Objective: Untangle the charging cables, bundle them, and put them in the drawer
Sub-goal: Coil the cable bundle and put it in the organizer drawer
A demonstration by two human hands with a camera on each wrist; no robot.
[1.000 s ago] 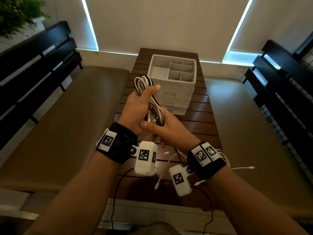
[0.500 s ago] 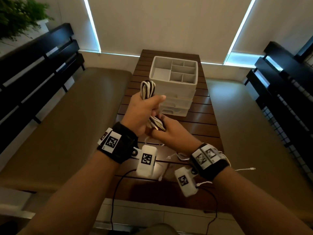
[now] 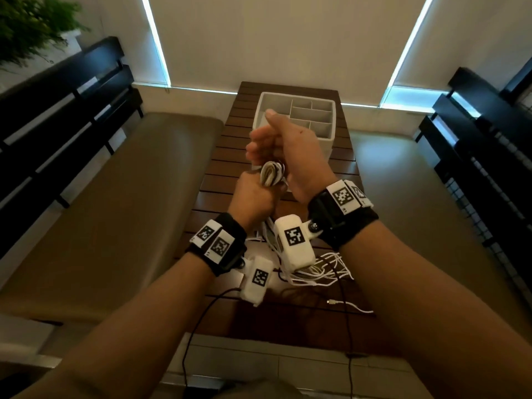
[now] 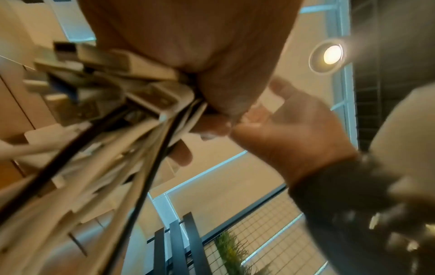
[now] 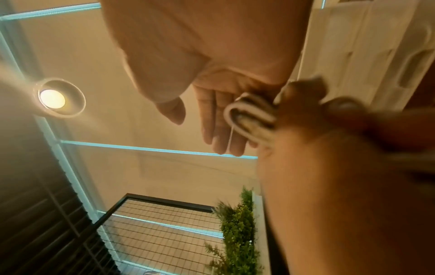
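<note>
A folded bundle of white and black charging cables (image 3: 272,175) sticks up out of my left hand (image 3: 253,197), whose fist grips it above the table. Its tails hang down past the wrist to a loose heap of white cables (image 3: 316,272). My right hand (image 3: 277,139) is raised just above and behind the bundle, with straight fingers and the thumb up. In the right wrist view the bundle's loop (image 5: 249,115) lies against my right fingers (image 5: 219,130). The left wrist view shows the gripped cables (image 4: 146,145), blurred. The white drawer unit (image 3: 334,116) stands behind my hands.
The slatted wooden table (image 3: 342,174) runs between two padded benches, one on the left (image 3: 115,197) and one on the right (image 3: 431,203). A single white cable with a plug (image 3: 345,305) lies near the front. A plant (image 3: 28,24) stands far left.
My right hand let go of the bundle's lower end, rose above the loop and opened. My left hand kept its grip and came lower, nearer to me.
</note>
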